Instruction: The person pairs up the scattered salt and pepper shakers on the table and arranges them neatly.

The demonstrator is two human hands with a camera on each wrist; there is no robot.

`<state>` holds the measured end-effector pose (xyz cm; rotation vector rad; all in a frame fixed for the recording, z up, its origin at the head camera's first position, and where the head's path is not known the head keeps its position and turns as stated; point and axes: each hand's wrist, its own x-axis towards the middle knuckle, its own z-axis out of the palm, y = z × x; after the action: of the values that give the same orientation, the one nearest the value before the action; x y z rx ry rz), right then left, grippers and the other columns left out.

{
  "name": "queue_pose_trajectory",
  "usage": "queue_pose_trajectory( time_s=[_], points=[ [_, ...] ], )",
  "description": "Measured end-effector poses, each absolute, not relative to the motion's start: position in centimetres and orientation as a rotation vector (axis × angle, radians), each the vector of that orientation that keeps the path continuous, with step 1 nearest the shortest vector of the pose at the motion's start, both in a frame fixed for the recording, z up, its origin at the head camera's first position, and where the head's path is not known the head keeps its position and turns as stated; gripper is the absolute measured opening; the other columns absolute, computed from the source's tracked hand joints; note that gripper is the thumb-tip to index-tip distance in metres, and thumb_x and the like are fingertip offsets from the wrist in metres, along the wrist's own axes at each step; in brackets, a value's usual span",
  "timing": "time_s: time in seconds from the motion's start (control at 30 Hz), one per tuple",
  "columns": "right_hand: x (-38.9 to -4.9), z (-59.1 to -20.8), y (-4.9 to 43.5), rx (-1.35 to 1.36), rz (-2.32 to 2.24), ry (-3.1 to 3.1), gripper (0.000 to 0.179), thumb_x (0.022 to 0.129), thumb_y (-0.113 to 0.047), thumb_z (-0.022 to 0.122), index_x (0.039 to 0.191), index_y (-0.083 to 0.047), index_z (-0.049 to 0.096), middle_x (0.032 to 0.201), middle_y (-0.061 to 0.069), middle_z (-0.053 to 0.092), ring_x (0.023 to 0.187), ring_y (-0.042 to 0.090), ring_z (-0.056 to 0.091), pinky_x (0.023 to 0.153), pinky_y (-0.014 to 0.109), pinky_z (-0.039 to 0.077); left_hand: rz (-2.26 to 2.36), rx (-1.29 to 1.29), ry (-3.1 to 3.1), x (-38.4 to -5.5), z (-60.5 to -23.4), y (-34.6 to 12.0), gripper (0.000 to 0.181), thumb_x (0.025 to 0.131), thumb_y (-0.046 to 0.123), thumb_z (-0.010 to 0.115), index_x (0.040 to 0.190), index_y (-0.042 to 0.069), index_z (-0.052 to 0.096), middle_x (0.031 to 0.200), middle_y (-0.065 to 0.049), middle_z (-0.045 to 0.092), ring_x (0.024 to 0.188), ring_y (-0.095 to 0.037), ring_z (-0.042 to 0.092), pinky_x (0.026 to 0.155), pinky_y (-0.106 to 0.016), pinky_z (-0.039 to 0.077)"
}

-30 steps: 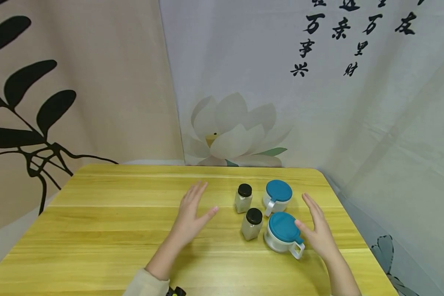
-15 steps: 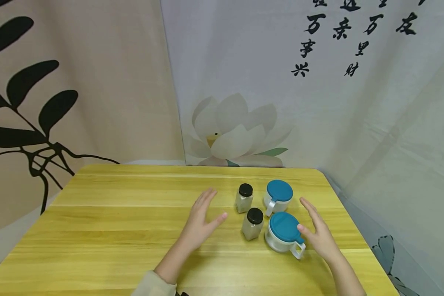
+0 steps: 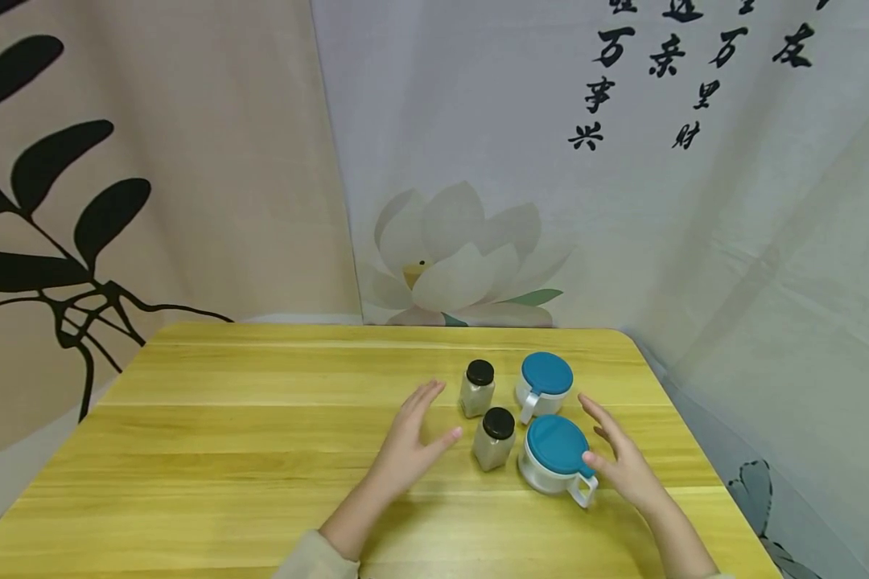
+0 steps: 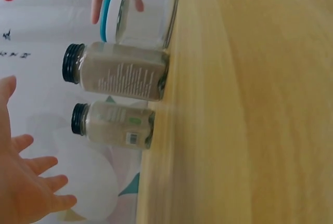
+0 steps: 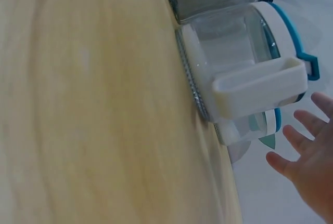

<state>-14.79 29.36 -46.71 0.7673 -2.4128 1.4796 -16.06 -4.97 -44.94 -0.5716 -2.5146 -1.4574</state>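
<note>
Two bottles [image 3: 492, 450] upright, long axes vertical, black caps [image 3: 499, 423] pointing up.

Counter [image 3: 210, 450]: smooth wood grain
Bottles [image 4: 125, 72]: glossy, glass-like
Black caps [image 4: 72, 64]: ridged plastic
Blue lids [image 3: 556, 444]: matt plastic
Backdrop [image 3: 246, 161]: creased matt cloth

Worktop seen from above and both sides

The head camera looks forward and down over the worktop [image 3: 224, 450]. The wrist cameras look low and close, tipped sideways: left towards two black-capped jars [image 4: 125, 70], right towards a handled pot [image 5: 239, 52]. Both include blue lids.
</note>
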Motion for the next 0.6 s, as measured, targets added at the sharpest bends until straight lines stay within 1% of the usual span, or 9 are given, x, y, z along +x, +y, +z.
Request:
queue_pose_trajectory(
  time_s=[0.13,0.3,0.43,0.6],
  points=[
    [-15.1,-47.2,29.6,0.825,1.542,-2.406,0.071,0.089,-0.006,0.064,0.149,-0.001,0.027,0.151,0.023,0.028,0.137,0.008,0.027,0.102,0.016,0.026,-1.492,-0.578,-2.503,-16.0,-45.2,-4.6,0.071,0.089,0.042,0.066,0.148,0.017,0.036,0.153,-0.004,0.030,0.139,-0.030,0.026,0.105,-0.056,0.026],
    [-15.4,-47.7,30.0,0.853,1.629,-2.397,0.070,0.091,-0.011,0.063,0.150,-0.001,0.025,0.151,0.024,0.026,0.137,0.013,0.028,0.104,0.021,0.029,-1.532,-0.576,-2.499,-16.0,-45.7,-4.1,0.070,0.089,0.043,0.066,0.148,0.018,0.037,0.152,-0.004,0.031,0.138,-0.029,0.028,0.105,-0.056,0.027],
    [-15.6,-48.0,30.3,0.883,1.687,-2.392,0.071,0.093,-0.015,0.063,0.150,-0.001,0.024,0.151,0.026,0.025,0.138,0.015,0.029,0.103,0.023,0.031,-1.559,-0.579,-2.499,-16.0,-45.9,-3.8,0.071,0.088,0.045,0.066,0.147,0.020,0.037,0.151,-0.003,0.033,0.137,-0.028,0.030,0.105,-0.055,0.028],
    [-15.9,-48.2,30.5,0.924,1.744,-2.405,0.076,0.092,-0.027,0.065,0.151,-0.003,0.023,0.151,0.024,0.025,0.137,0.014,0.030,0.102,0.021,0.031,-1.600,-0.591,-2.489,-16.0,-46.0,-3.4,0.069,0.088,0.046,0.065,0.146,0.019,0.038,0.149,-0.006,0.037,0.136,-0.028,0.032,0.105,-0.054,0.028]
  ],
)
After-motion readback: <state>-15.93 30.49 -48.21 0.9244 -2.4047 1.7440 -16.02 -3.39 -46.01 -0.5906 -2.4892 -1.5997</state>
